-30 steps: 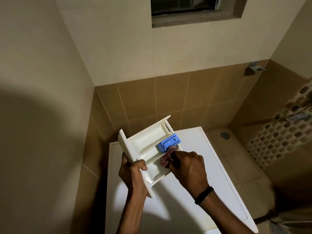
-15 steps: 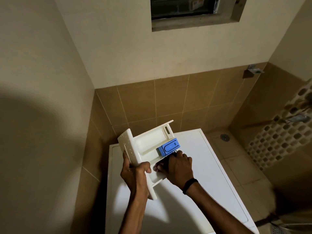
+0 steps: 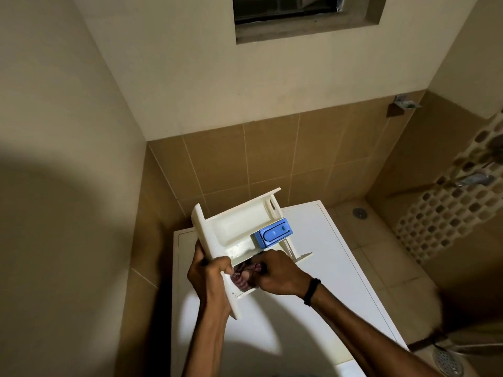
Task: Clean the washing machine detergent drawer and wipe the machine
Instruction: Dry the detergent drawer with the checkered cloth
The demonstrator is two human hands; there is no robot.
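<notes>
Though behind fingers (image 3: 268, 260), cloth (image 3: 241, 279) in drawer (image 3: 234, 229).

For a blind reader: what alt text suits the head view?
A person's left hand grips a white drawer above a washing machine while the right hand pushes a cloth into its near compartment. A blue insert sits in the drawer.

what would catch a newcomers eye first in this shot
The cream plastic detergent drawer is held up at centre above the white washing machine top, with a bright blue plastic insert on its right side. The left hand grips the drawer's front panel, and the right hand holds a reddish patterned cloth inside the near compartment.
</notes>
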